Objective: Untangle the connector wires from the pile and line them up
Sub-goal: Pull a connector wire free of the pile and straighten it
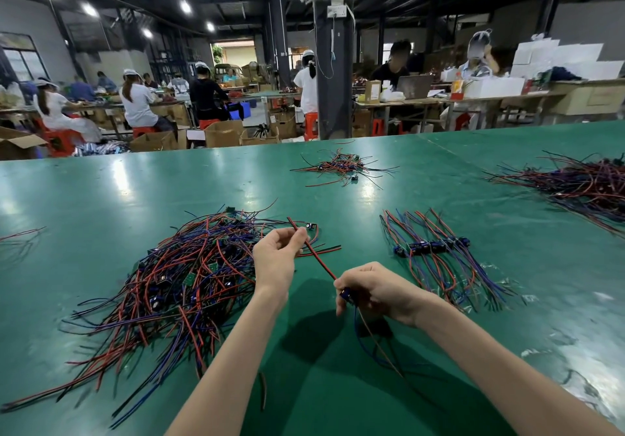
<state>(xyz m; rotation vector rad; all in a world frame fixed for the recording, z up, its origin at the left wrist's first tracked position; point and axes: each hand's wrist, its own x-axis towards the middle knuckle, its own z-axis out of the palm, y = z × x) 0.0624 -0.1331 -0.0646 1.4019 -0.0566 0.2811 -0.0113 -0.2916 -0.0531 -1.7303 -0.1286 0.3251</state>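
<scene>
At the far left edge of the frame a few stray wires (20,236) lie on the green table (101,192), blurred and partly cut off. Right of them, filling the lower left, sprawls the tangled pile (176,283) of red, blue and black connector wires, with small green boards and dark blue connectors caught in it. The left hand (275,254) is raised at the pile's right edge, just left of centre, its fingers curled and its thumb and fingertips pinching a red-and-black wire (318,259). That wire runs straight and taut, slanting down to the right, its free end sticking up past the pinch. Below, near the bottom of the frame, a short wire piece (263,390) lies alone on the table. In the upper centre, well apart from the hands, sits a smaller heap (341,165) of the same wires. The right hand (375,288), just right of centre, grips the wire's lower end — fingers curled round a blue connector (346,294), with thin blue and red leads (372,337) hanging from it toward the bottom of the frame. Further right lies the row of wires (436,249) already laid side by side, their connectors lined up across the middle. At the upper right edge spreads a large heap (581,185), partly out of frame.
</scene>
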